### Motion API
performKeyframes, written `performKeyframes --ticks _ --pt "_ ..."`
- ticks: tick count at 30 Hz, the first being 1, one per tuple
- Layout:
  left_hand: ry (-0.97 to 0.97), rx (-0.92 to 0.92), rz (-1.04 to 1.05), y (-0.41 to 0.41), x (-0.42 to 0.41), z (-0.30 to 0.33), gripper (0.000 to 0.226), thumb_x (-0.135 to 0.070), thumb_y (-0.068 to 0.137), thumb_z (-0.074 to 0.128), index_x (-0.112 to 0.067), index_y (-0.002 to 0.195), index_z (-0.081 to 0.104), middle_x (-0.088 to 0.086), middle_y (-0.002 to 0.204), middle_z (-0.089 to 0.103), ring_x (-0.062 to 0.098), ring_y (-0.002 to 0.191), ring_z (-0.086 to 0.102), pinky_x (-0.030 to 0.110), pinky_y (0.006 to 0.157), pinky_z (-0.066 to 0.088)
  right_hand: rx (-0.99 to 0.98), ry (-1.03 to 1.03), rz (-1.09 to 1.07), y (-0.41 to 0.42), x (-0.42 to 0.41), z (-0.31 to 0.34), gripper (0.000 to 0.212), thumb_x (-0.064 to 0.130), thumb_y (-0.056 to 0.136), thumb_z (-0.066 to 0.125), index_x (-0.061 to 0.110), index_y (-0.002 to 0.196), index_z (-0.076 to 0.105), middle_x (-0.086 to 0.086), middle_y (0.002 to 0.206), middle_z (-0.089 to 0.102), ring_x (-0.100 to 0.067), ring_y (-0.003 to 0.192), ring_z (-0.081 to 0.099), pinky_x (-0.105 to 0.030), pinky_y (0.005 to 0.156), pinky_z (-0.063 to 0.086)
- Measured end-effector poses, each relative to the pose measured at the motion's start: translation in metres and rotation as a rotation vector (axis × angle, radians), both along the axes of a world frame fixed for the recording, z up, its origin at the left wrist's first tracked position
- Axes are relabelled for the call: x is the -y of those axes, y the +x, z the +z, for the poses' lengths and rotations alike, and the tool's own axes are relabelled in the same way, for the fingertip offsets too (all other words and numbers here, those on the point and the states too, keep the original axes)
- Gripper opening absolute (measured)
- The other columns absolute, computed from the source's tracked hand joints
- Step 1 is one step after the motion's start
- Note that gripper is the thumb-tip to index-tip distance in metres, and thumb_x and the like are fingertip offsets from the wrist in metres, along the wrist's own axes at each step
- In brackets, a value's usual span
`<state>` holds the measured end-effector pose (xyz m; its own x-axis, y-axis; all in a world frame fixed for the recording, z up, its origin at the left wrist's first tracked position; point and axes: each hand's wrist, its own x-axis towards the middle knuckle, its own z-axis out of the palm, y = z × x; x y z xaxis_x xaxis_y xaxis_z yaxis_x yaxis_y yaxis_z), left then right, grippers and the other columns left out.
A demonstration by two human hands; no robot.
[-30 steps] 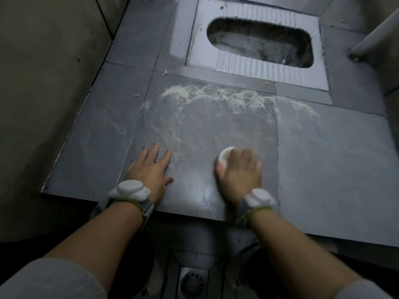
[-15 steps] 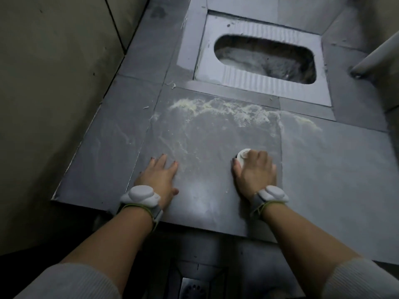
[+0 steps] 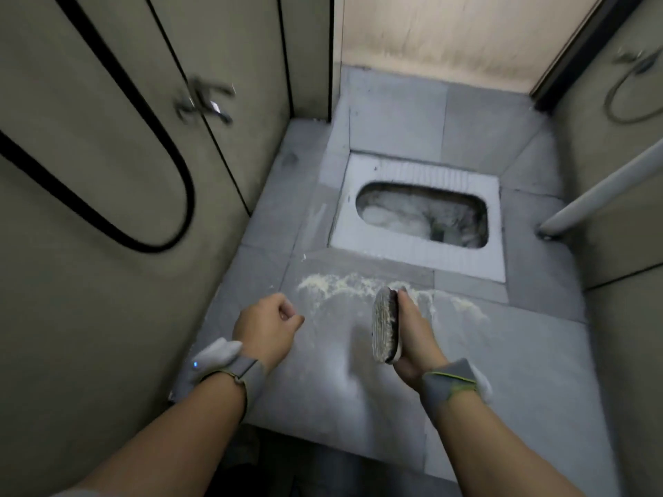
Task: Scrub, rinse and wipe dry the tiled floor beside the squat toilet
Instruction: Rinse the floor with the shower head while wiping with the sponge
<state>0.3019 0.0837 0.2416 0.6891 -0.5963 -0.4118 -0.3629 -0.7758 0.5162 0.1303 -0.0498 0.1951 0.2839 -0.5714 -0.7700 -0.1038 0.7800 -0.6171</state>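
My right hand (image 3: 414,344) grips an oval scrub brush (image 3: 384,326), lifted off the floor with its dirty bristle side turned to the left. My left hand (image 3: 267,330) hovers above the grey tiled floor (image 3: 344,385) with loosely curled fingers and holds nothing. A band of pale, yellowish foam and powder (image 3: 344,283) lies across the tile just in front of the squat toilet (image 3: 419,218), and whitish smears cover the tile below my hands.
Partition walls close in on the left (image 3: 107,209) and right (image 3: 624,224). A grey rail (image 3: 602,188) slants on the right wall. A black hose (image 3: 158,156) loops on the left panel. The tiled platform ends in a step edge (image 3: 323,439) near me.
Both hands have lifted off the floor. The right hand turned the brush up on its side. The left hand, flat on the tile before, now hangs curled. My view has risen and pulled back.
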Motion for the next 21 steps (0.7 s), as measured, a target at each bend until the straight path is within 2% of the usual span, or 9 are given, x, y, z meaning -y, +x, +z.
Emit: performKeyframes --ticks 1,2,5,8,11,13,15,19,21 --pt "-0.049 -0.003 0.047 0.01 0.003 0.05 0.018 -0.029 0.086 0.068 -0.022 0.072 0.059 -0.004 0.072 0.065 0.02 0.073 0.061 0.033 0.066 0.049 0.055 0.023 0.021 0.011 0.006 0.053 0.053 0.057 0.093 0.051 0.021 0.131 0.052 -0.005 0.102 0.059 -0.02 0.081 0.06 -0.031 0.065 0.049" --pt "-0.079 -0.015 0.058 0.007 0.002 0.061 0.019 -0.027 0.087 0.067 -0.02 0.071 0.058 -0.002 0.069 0.065 0.021 0.071 0.061 0.035 0.066 0.05 0.112 0.036 0.055 0.012 0.006 0.069 0.054 0.054 0.093 0.052 0.018 0.134 0.053 -0.005 0.098 0.058 -0.02 0.079 0.058 -0.031 0.066 0.047" --pt "-0.191 0.006 0.093 0.025 0.008 0.173 0.021 -0.026 0.092 0.06 -0.016 0.074 0.057 0.001 0.067 0.065 0.022 0.068 0.06 0.037 0.065 0.047 0.189 -0.073 0.156 0.039 0.023 0.189 0.054 0.042 0.093 0.059 0.006 0.132 0.05 -0.008 0.087 0.054 -0.021 0.068 0.057 -0.031 0.058 0.047" --pt "-0.291 0.091 0.07 0.044 0.009 0.288 0.028 -0.03 0.098 0.051 -0.017 0.073 0.055 0.0 0.066 0.065 0.021 0.066 0.061 0.04 0.066 0.049 0.182 -0.291 0.29 0.07 0.033 0.315 0.038 0.038 0.094 0.059 0.006 0.112 0.049 -0.011 0.082 0.052 -0.021 0.06 0.054 -0.027 0.048 0.042" --pt "-0.372 0.215 0.055 0.072 0.001 0.393 0.032 -0.03 0.099 0.046 -0.016 0.072 0.053 0.0 0.068 0.063 0.024 0.066 0.058 0.039 0.064 0.048 0.123 -0.526 0.417 0.104 0.034 0.428 0.031 0.04 0.09 0.064 0.013 0.097 0.05 -0.007 0.077 0.053 -0.018 0.059 0.051 -0.027 0.051 0.037" --pt "-0.386 0.316 0.028 0.084 -0.004 0.435 0.029 -0.03 0.099 0.046 -0.015 0.075 0.054 0.001 0.068 0.061 0.023 0.065 0.057 0.036 0.059 0.045 0.078 -0.656 0.491 0.118 0.034 0.466 0.032 0.043 0.088 0.065 0.014 0.097 0.052 -0.003 0.078 0.054 -0.015 0.062 0.05 -0.026 0.054 0.036" --pt "-0.422 0.42 0.028 0.1 -0.014 0.481 0.021 -0.027 0.097 0.048 -0.02 0.079 0.056 -0.001 0.071 0.062 0.021 0.066 0.057 0.035 0.06 0.047 0.061 -0.714 0.575 0.132 0.03 0.502 0.037 0.045 0.086 0.067 0.015 0.098 0.051 -0.004 0.082 0.056 -0.017 0.067 0.051 -0.027 0.057 0.036" --pt "-0.468 0.584 0.008 0.132 -0.027 0.554 0.009 -0.022 0.094 0.052 -0.026 0.092 0.06 -0.006 0.08 0.064 0.02 0.072 0.06 0.034 0.064 0.051 -0.057 -0.91 0.685 0.158 0.024 0.547 0.061 0.059 0.066 0.07 0.021 0.108 0.047 -0.007 0.101 0.064 -0.026 0.09 0.062 -0.034 0.076 0.049" --pt "-0.47 0.673 -0.017 0.147 -0.026 0.574 0.006 -0.021 0.093 0.055 -0.023 0.093 0.061 -0.005 0.081 0.063 0.021 0.073 0.059 0.033 0.065 0.048 -0.106 -0.967 0.729 0.165 0.022 0.557 0.057 0.053 0.075 0.07 0.022 0.113 0.043 -0.009 0.102 0.065 -0.028 0.092 0.064 -0.036 0.08 0.05"
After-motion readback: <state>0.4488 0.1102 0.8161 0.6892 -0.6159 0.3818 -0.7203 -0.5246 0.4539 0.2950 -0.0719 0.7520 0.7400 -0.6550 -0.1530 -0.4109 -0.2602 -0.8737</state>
